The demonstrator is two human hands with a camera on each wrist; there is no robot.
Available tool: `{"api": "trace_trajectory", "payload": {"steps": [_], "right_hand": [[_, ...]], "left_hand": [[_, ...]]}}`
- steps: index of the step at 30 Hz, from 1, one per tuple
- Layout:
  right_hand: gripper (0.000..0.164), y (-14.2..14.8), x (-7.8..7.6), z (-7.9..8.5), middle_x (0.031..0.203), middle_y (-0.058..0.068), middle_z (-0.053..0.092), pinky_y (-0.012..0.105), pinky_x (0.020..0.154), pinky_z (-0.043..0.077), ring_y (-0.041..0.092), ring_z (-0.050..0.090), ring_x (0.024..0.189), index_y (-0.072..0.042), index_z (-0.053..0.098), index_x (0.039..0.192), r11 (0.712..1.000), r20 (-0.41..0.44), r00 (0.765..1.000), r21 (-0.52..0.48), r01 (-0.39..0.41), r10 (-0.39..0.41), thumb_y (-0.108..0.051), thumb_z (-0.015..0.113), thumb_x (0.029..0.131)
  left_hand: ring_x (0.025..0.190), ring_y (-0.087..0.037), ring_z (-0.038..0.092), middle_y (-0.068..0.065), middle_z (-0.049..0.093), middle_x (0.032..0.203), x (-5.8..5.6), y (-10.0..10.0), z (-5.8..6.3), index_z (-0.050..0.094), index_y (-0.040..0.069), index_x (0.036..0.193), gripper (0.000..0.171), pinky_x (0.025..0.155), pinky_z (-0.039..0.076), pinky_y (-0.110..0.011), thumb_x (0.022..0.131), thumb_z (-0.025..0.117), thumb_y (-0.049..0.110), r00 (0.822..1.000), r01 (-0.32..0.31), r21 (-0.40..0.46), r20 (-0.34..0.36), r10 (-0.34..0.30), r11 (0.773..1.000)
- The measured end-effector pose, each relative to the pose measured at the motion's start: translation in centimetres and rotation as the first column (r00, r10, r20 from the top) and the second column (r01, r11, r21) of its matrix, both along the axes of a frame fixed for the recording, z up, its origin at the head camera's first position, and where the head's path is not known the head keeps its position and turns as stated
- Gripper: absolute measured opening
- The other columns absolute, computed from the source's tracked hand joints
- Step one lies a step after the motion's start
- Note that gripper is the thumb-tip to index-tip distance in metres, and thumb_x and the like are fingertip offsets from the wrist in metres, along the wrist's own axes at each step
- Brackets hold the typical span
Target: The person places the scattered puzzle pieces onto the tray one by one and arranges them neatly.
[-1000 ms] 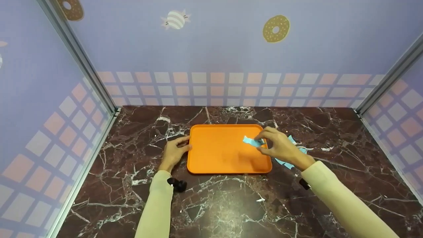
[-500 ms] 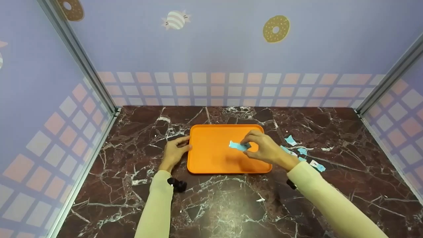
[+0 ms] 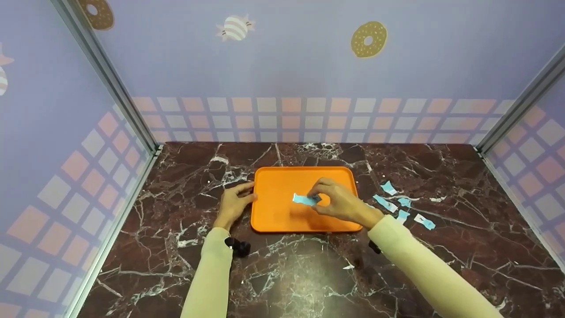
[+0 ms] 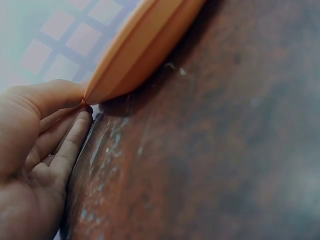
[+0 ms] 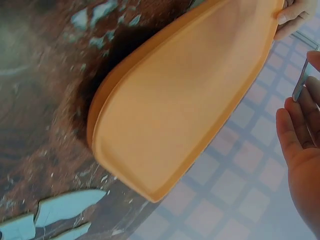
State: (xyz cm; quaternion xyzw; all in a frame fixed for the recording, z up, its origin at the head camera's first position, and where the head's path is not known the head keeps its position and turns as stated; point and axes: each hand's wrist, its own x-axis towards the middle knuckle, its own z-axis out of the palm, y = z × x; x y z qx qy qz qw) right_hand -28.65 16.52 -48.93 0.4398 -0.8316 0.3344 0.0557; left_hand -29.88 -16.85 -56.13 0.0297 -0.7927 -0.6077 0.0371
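An orange tray lies on the dark marbled table. At its left edge my left hand pinches the rim; in the left wrist view the thumb and fingertips meet at the tray edge. Over the middle of the tray, my right hand pinches a torn light-blue piece of paper between thumb and fingers. That piece looks thin and edge-on in the right wrist view, where it hangs above the tray's surface. Its right end is covered by my fingertips.
Several torn blue-and-white paper pieces lie scattered on the table right of the tray. A tiny white scrap or mark shows nearer the front. Patterned purple walls stand behind and at both sides.
My right hand has moved left with the blue paper piece, from the tray's right edge to over its middle. More scattered pieces are uncovered. The left hand and tray have stayed put.
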Motion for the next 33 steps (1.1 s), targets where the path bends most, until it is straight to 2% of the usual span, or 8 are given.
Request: {"api": "trace_trajectory", "payload": {"steps": [3,16,27,33], "right_hand": [[0.024,-0.5,0.0,-0.3,0.109,0.010,0.070,0.046,0.095,0.057,0.028,0.065,0.103,-0.001,0.077,0.110,1.000,-0.009,1.000,-0.004,0.006,-0.006,-0.003,0.084,0.087],[0.028,-2.3,0.2,-1.4,0.110,0.010,0.070,0.044,0.098,0.057,0.026,0.066,0.103,-0.001,0.078,0.113,0.999,0.078,0.997,0.051,0.003,-0.007,0.002,0.081,0.086],[0.027,-3.5,-0.1,-2.2,0.109,0.009,0.070,0.041,0.097,0.057,0.026,0.067,0.103,-0.001,0.079,0.112,0.998,0.071,0.997,0.058,0.001,-0.005,0.001,0.081,0.085],[0.026,-4.6,0.0,-2.5,0.110,0.008,0.069,0.040,0.097,0.057,0.026,0.067,0.103,-0.002,0.079,0.113,0.996,0.092,0.996,0.084,-0.005,-0.003,-0.002,0.081,0.087]], "left_hand": [[0.123,-0.033,0.069,-0.017,0.072,0.132,-0.1,0.0,-0.1,0.075,0.004,0.133,0.043,0.099,0.059,-0.037,0.091,0.082,0.000,1.000,0.003,-0.003,0.012,-0.003,1.000],[0.122,-0.035,0.068,-0.019,0.072,0.131,-0.1,-0.1,-0.2,0.074,0.001,0.133,0.043,0.100,0.058,-0.036,0.091,0.081,-0.002,1.000,0.021,0.016,-0.002,-0.021,1.000],[0.121,-0.036,0.069,-0.019,0.072,0.130,0.0,0.0,0.1,0.074,-0.001,0.132,0.043,0.099,0.059,-0.034,0.090,0.082,-0.003,1.000,0.013,0.013,-0.016,-0.013,1.000],[0.122,-0.038,0.068,-0.022,0.071,0.130,-0.2,0.0,-0.2,0.074,-0.003,0.131,0.042,0.099,0.058,-0.035,0.090,0.081,-0.004,0.999,0.018,0.018,-0.032,-0.018,1.000]]}}
